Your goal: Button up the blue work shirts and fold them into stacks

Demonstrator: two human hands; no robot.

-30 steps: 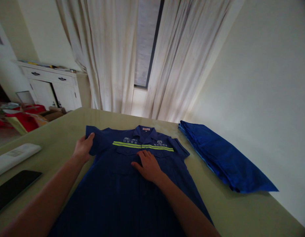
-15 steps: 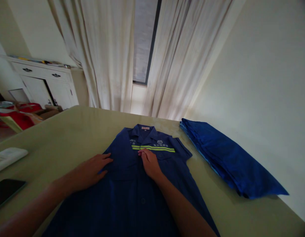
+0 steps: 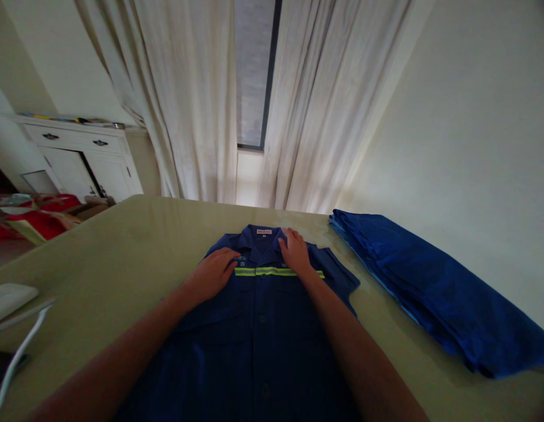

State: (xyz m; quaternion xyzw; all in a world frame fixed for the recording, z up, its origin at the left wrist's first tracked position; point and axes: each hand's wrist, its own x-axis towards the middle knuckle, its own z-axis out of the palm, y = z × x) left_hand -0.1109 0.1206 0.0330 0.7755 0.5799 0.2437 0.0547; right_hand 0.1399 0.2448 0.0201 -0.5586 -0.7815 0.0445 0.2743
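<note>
A dark blue short-sleeved work shirt [image 3: 230, 319] lies front up in front of me, collar away from me. A yellow-green and grey reflective stripe [image 3: 267, 271] crosses its chest. My left hand [image 3: 216, 271] rests on the chest and shoulder at the left, fingers stretched out beside the white lettering. On the right side of the collar lies my right hand [image 3: 295, 249], fingers extended and thumb apart, covering most of the printed emblem. A white label [image 3: 264, 232] shows inside the neck. The shirt's lower part runs out of view between my forearms.
A folded pile of blue cloth [image 3: 412, 275] lies at the right of the pale table [image 3: 122, 252], beside the wall. At the left edge are a white device [image 3: 10, 299], a white cable [image 3: 23, 346] and a dark object [image 3: 2, 366]. Behind stand a cabinet [image 3: 78, 146] and curtains [image 3: 193, 117].
The fabric folded over the left chest has been laid back, baring the stripe and lettering there. My left hand moved up and right; my right hand went from the front opening to the collar.
</note>
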